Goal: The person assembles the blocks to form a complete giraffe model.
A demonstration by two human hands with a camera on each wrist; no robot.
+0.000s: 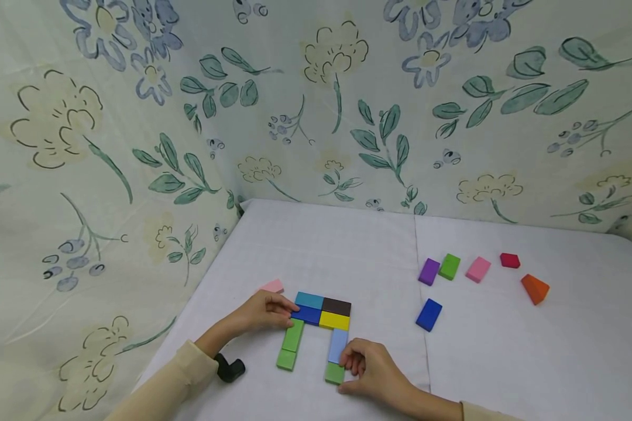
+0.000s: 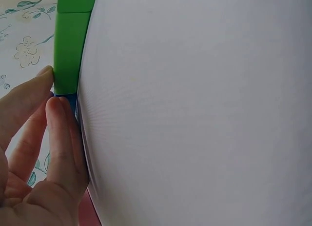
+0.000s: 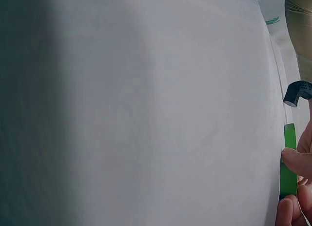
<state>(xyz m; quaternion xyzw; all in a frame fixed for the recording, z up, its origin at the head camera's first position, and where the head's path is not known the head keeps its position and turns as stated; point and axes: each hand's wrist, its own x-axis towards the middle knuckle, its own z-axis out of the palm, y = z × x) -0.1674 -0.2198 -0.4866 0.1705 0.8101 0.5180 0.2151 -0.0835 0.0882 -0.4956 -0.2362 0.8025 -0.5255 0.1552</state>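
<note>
Flat coloured blocks form a table-like shape on the white cloth. Its top joins a light-blue (image 1: 309,300), a dark brown (image 1: 337,306), a blue (image 1: 306,314) and a yellow block (image 1: 334,320). Two green blocks (image 1: 294,335) make the left leg; a pale blue (image 1: 339,345) and a green block (image 1: 335,373) the right. My left hand (image 1: 263,313) has its fingertips at the blue block's left end, the thumb by the upper green block (image 2: 68,52). My right hand (image 1: 374,368) has fingertips beside the right leg and its thumb at the green block's (image 3: 288,182) near corner.
A pink block (image 1: 272,286) lies behind my left hand. A black object (image 1: 230,368) sits by the left sleeve. Over on the right lie purple (image 1: 429,272), green (image 1: 450,266), pink (image 1: 478,269), red (image 1: 510,260), orange (image 1: 535,289) and blue (image 1: 429,315) blocks. Floral cloth hangs behind.
</note>
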